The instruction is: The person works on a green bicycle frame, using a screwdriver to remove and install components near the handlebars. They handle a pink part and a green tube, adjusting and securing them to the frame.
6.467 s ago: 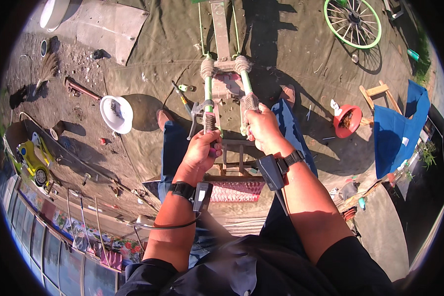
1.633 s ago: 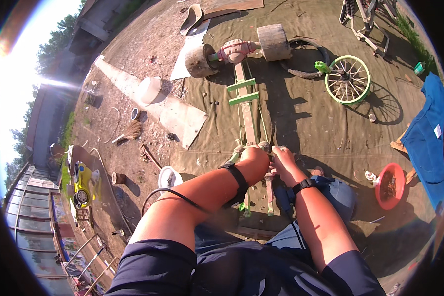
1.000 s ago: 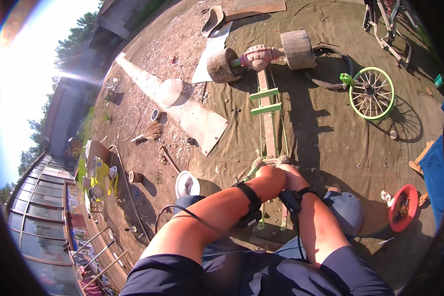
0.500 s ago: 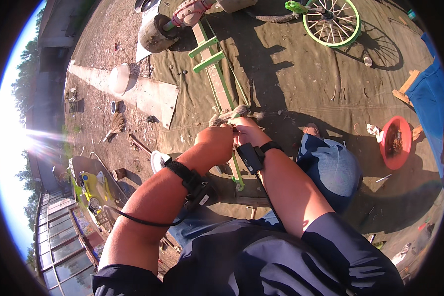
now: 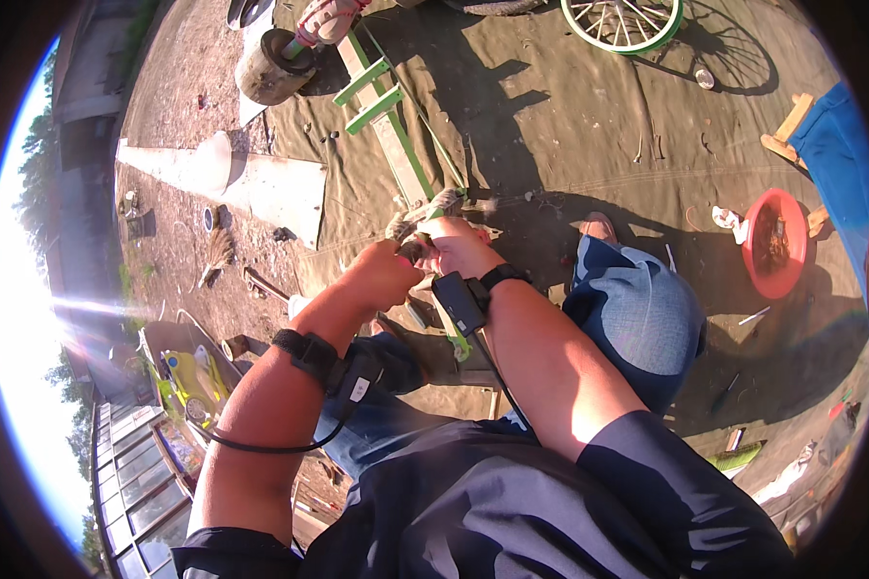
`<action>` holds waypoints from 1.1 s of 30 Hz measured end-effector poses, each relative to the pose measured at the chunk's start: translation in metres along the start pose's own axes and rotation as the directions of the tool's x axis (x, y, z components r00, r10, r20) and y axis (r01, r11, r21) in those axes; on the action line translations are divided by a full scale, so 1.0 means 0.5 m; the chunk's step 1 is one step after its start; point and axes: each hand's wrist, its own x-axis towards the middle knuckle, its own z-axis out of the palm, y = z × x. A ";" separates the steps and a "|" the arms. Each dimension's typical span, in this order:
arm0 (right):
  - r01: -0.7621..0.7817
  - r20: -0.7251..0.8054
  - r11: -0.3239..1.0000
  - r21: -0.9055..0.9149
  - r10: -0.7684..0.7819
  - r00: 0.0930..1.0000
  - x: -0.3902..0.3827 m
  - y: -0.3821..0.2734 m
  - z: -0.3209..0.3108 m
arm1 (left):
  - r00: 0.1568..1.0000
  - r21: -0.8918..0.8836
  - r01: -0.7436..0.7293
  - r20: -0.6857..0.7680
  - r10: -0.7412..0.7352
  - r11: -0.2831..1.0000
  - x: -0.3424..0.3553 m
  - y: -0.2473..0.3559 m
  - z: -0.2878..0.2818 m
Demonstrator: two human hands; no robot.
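Note:
A long frame with green edges and a tan middle stretches away from me, with two green crosspieces near its far part. Greyish rope is wound around it just beyond my hands. My left hand is closed in a fist at the near side of the rope. Close beside it, my right hand has its fingers bent inward against the left. A small dark piece shows between them, too covered to name. The near end of the frame shows in part below my hands.
Farther off stand a concrete-like cylinder and a spoked wheel with a green rim. A red basin lies right, near blue cloth on a wooden stand. Left are a pale board, a white tub and a brush.
The whole view has shifted, so the scene sits farther left and higher. My hands stay together near the rope, the left drawn slightly away from the right. My left arm now covers most of a white round thing.

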 end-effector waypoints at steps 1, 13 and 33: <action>-0.039 0.007 0.991 -0.126 0.040 0.999 -0.011 -0.011 0.007 | 0.996 -0.158 0.082 0.056 -0.074 0.984 -0.009 0.003 0.000; -0.251 -0.248 0.960 -0.123 0.215 0.945 -0.012 -0.033 0.045 | 0.971 -0.354 0.217 0.171 -0.165 0.910 -0.018 -0.006 -0.008; -0.200 -0.135 0.969 -0.142 0.182 0.974 0.010 -0.011 0.023 | 0.975 0.868 -0.135 0.031 0.219 0.477 -0.068 0.049 0.020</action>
